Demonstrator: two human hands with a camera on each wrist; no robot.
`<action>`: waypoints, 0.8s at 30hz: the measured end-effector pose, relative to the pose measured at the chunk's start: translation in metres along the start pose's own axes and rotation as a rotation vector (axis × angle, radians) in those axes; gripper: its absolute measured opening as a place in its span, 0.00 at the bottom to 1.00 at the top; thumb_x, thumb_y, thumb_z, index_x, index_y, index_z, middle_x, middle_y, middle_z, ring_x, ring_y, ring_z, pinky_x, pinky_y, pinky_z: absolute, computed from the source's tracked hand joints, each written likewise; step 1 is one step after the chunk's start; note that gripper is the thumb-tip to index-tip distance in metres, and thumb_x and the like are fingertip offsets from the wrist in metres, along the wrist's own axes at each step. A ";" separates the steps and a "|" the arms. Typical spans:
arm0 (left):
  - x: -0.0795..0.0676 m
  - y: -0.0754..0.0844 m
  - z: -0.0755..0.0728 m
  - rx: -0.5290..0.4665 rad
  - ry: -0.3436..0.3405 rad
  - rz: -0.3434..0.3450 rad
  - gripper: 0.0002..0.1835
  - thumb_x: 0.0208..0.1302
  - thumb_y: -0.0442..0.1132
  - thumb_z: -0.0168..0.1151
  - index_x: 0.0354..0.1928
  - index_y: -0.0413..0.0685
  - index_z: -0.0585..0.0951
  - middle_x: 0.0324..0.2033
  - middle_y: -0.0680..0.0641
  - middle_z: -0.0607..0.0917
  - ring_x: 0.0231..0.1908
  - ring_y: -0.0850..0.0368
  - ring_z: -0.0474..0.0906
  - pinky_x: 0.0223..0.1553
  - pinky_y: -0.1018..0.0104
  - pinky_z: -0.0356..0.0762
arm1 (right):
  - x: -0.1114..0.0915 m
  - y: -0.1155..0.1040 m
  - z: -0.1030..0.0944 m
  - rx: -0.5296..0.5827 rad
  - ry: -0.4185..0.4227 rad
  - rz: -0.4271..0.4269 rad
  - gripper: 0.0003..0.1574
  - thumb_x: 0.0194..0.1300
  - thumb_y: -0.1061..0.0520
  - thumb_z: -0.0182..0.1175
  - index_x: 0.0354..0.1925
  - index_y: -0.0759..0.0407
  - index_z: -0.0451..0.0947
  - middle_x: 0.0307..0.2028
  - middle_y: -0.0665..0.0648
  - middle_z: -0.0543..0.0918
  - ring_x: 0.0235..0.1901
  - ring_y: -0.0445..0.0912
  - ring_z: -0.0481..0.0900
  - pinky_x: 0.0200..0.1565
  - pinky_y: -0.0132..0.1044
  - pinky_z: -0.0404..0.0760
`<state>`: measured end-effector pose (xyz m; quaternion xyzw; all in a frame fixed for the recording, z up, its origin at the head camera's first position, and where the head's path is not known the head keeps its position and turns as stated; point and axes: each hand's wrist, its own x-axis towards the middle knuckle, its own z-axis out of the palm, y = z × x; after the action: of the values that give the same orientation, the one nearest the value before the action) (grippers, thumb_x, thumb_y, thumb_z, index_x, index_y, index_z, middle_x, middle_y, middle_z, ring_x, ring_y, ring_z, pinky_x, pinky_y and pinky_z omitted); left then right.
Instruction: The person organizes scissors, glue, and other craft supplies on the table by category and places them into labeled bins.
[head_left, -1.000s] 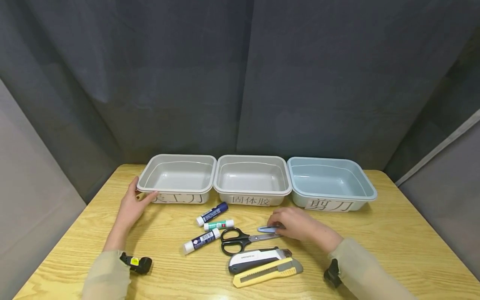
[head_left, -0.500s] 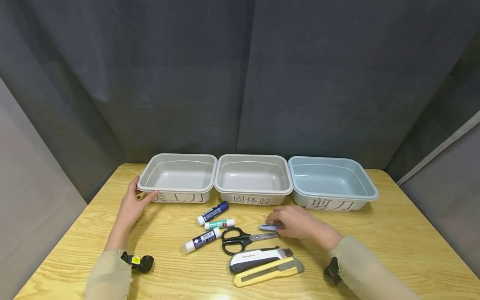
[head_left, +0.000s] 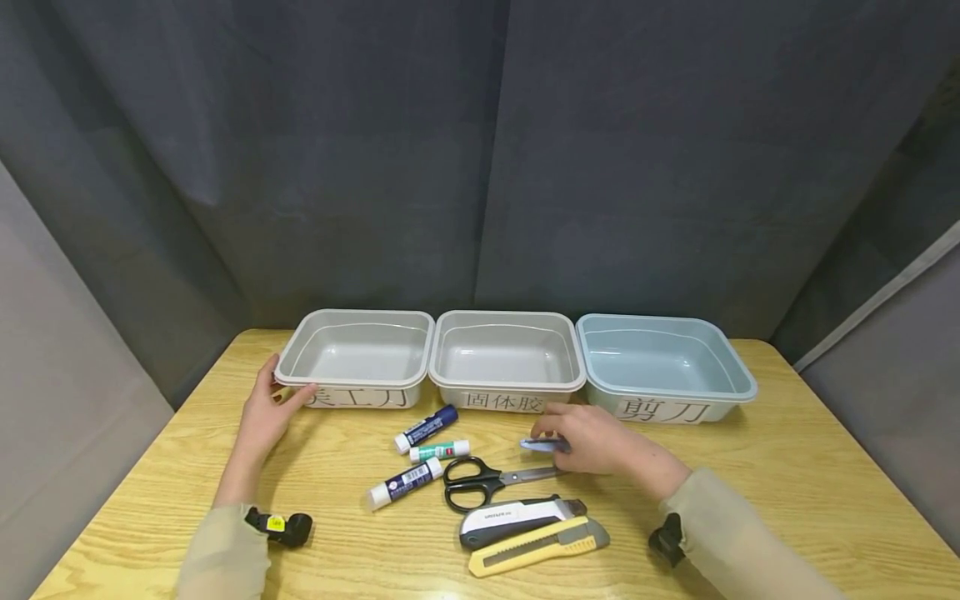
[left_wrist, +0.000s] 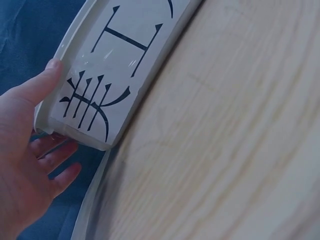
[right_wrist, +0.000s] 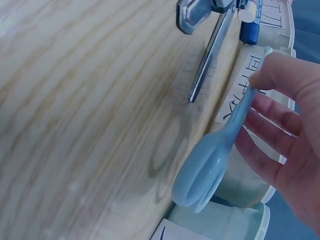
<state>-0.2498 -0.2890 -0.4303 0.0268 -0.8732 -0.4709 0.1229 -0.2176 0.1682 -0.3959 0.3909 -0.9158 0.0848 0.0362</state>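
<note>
My right hand pinches light blue scissors between thumb and fingers at their narrow end. In the right wrist view their looped handles hang down over the tabletop, a shadow beneath. Black-handled scissors lie just left of that hand, blades pointing at it. On the left, my left hand holds the near left corner of a grey plastic bin. Its thumb is on the rim; the lower fingers extend loosely below the corner, and the index finger is mostly hidden behind the bin.
Beside that bin stand a second grey bin and a light blue bin, all with paper labels. Several glue sticks lie before them. A white-and-black utility knife and a yellow one lie nearer. A dark curtain hangs behind.
My right hand has raised the light blue scissors slightly and shifted a little toward the bins with them. The left hand stays at the bin's corner.
</note>
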 end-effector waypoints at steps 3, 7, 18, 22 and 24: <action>0.000 -0.001 0.001 -0.006 0.004 -0.002 0.49 0.58 0.52 0.60 0.71 0.46 0.42 0.63 0.31 0.60 0.60 0.37 0.59 0.60 0.43 0.59 | 0.000 0.001 -0.002 0.015 -0.008 0.004 0.20 0.44 0.59 0.63 0.40 0.48 0.79 0.34 0.44 0.75 0.26 0.35 0.70 0.28 0.28 0.72; -0.001 -0.001 0.001 -0.015 0.009 -0.002 0.49 0.58 0.52 0.61 0.71 0.46 0.42 0.63 0.31 0.60 0.60 0.37 0.59 0.60 0.43 0.59 | 0.000 0.001 -0.004 0.031 -0.021 0.003 0.23 0.45 0.60 0.63 0.44 0.48 0.78 0.36 0.45 0.76 0.28 0.35 0.72 0.29 0.29 0.73; -0.003 -0.004 0.002 -0.042 0.032 0.004 0.48 0.58 0.50 0.61 0.71 0.46 0.43 0.62 0.32 0.60 0.59 0.37 0.60 0.59 0.43 0.59 | 0.008 -0.005 -0.008 0.040 0.008 0.027 0.25 0.44 0.58 0.60 0.46 0.47 0.75 0.36 0.45 0.72 0.24 0.35 0.66 0.25 0.27 0.68; -0.003 -0.006 0.004 -0.063 0.033 0.004 0.48 0.58 0.51 0.61 0.71 0.48 0.42 0.63 0.33 0.59 0.59 0.38 0.59 0.60 0.44 0.59 | 0.011 -0.007 -0.010 0.046 0.062 0.015 0.27 0.42 0.58 0.60 0.47 0.48 0.74 0.36 0.46 0.71 0.24 0.35 0.66 0.24 0.26 0.68; -0.003 -0.006 0.004 -0.068 0.034 0.003 0.49 0.57 0.52 0.61 0.71 0.49 0.42 0.64 0.34 0.59 0.59 0.38 0.59 0.60 0.44 0.60 | 0.014 -0.008 -0.012 0.053 0.076 0.012 0.27 0.43 0.58 0.60 0.47 0.49 0.73 0.34 0.45 0.71 0.24 0.36 0.66 0.24 0.27 0.68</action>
<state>-0.2486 -0.2884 -0.4384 0.0292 -0.8545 -0.4997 0.1392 -0.2211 0.1549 -0.3815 0.3827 -0.9135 0.1243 0.0602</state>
